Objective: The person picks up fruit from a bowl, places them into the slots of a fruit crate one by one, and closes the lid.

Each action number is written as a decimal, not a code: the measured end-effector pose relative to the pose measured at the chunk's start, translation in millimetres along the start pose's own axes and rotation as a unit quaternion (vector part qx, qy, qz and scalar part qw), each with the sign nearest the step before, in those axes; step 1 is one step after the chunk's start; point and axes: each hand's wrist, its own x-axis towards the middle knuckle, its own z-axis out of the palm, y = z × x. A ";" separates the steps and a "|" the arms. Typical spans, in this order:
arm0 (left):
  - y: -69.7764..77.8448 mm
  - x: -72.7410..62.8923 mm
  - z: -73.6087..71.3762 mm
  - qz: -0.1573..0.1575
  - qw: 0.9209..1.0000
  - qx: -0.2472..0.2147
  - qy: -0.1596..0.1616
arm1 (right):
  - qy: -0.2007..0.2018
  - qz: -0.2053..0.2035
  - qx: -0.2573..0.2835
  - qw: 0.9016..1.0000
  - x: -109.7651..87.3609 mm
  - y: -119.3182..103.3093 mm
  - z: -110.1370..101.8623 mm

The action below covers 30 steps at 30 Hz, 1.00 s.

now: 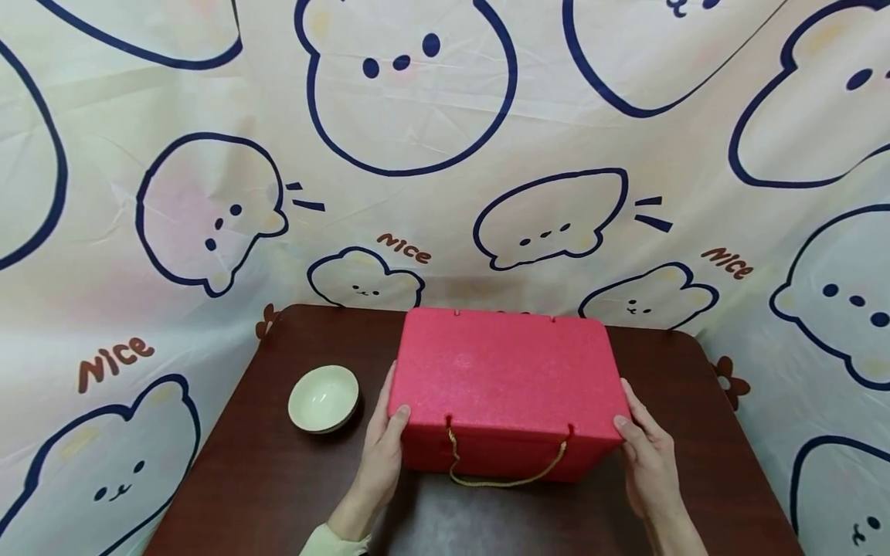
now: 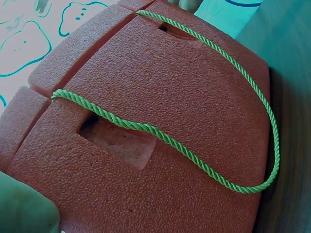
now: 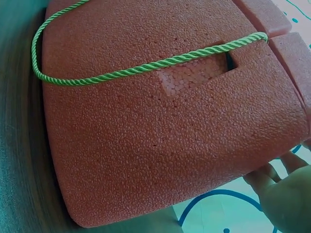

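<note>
A red foam box (image 1: 511,371) with a lid stands at the middle of the table, in front of me. A gold twisted cord handle (image 1: 504,484) hangs in a loop on its front; the wrist views tint this cord (image 2: 172,141) green. My left hand (image 1: 381,444) holds the box's left side, its thumb at the front corner. My right hand (image 1: 647,452) grips the right side near the lid's front corner. In the right wrist view, fingers of the right hand (image 3: 286,194) touch the box's edge. Parts of both hands' fingers are hidden behind the box.
A pale green bowl (image 1: 323,399) sits on the dark brown table (image 1: 229,479), left of the box. Behind and beside the table hangs a cream cloth (image 1: 445,201) with cartoon outlines. Recesses show in the box's front under the cord.
</note>
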 end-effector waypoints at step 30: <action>28.2 44.4 -41.6 0.083 0.864 0.495 0.030 | 0.048 -0.149 -0.282 0.946 26.8 3.7 -24.5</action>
